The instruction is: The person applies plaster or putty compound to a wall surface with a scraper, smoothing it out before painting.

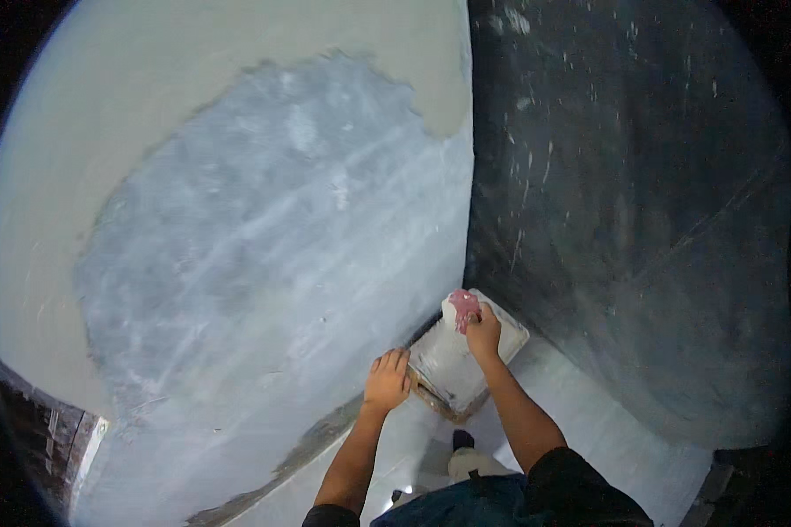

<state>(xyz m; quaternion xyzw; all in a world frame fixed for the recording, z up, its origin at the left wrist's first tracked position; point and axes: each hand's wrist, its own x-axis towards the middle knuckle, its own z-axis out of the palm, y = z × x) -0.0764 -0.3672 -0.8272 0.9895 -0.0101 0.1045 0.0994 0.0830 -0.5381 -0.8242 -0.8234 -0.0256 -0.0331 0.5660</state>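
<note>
My right hand (484, 334) is closed round the short handle of a flat hand tool, perhaps a putty knife. The tool's pinkish-red head (465, 309) has pale paste at its edge and is over the far end of a whitish, roughly rectangular tub (511, 332). Pale smears coat the tub, and its near edge is brownish. At the tub's left corner, my left hand (387, 379) has its fingers bent and close together at the rim, seemingly gripping it. The fingertips of that hand are partly hidden.
A wall (264, 220) rises on the left, bluish grey in the middle with beige coating (44, 263) above and left. A dark wall (624, 176) meets it at a corner behind the tub. Pale floor (580, 395) lies at right; my shoe (463, 439) is near the tub.
</note>
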